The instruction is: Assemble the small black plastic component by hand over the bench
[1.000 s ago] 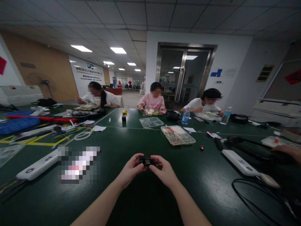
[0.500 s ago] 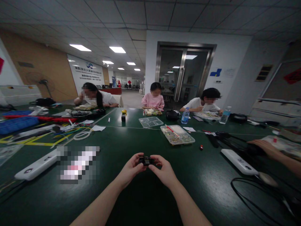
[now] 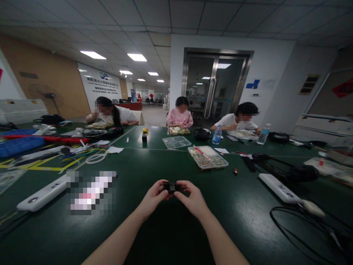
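Between my fingertips is a small black device (image 3: 172, 187) with a paler patch at its middle; I cannot tell its exact kind. My left hand (image 3: 154, 196) is closed on its left end, thumb in front and fingers behind. On its right end my right hand (image 3: 193, 197) pinches in the same way. Both hands are a little above the dark green table (image 3: 171, 165). Beyond them sits a clear compartment meal tray (image 3: 208, 157) with food and a red-and-white strip lying across it.
White power strips lie to the left (image 3: 45, 192) and right (image 3: 280, 188), near black cables (image 3: 275, 224). A blurred-out flat item (image 3: 93, 193) is left of my hands. Two water bottles (image 3: 217, 134) and a clear lid (image 3: 176, 142) stand farther off. Several people sit eating across the table.
The black device has tilted slightly in my fingers, showing more of its pale patch. At the right, another person's hand has left the black object there and gone out of view.
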`<action>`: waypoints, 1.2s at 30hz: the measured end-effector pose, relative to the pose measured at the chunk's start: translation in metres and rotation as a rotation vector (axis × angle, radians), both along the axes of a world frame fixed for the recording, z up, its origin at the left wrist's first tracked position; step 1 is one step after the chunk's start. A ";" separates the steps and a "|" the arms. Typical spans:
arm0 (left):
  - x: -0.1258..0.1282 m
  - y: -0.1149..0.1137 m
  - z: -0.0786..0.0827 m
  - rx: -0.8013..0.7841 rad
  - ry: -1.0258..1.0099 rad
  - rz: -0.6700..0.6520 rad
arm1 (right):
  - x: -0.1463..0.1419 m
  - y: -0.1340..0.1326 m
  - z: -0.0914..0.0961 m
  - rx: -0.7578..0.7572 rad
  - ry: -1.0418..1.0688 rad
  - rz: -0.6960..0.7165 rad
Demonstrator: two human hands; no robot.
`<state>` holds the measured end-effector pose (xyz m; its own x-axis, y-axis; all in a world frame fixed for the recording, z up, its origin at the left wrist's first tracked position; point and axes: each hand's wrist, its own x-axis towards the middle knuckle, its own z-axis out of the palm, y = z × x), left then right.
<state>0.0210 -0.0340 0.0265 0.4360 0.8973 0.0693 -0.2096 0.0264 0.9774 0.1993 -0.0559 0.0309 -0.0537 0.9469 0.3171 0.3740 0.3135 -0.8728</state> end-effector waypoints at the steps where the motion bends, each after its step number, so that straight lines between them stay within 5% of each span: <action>1: 0.000 0.000 0.001 0.004 0.006 0.000 | 0.000 0.000 0.000 -0.009 -0.004 -0.004; 36: 0.002 -0.001 -0.004 0.017 -0.034 -0.078 | -0.002 0.000 0.001 0.068 -0.099 0.078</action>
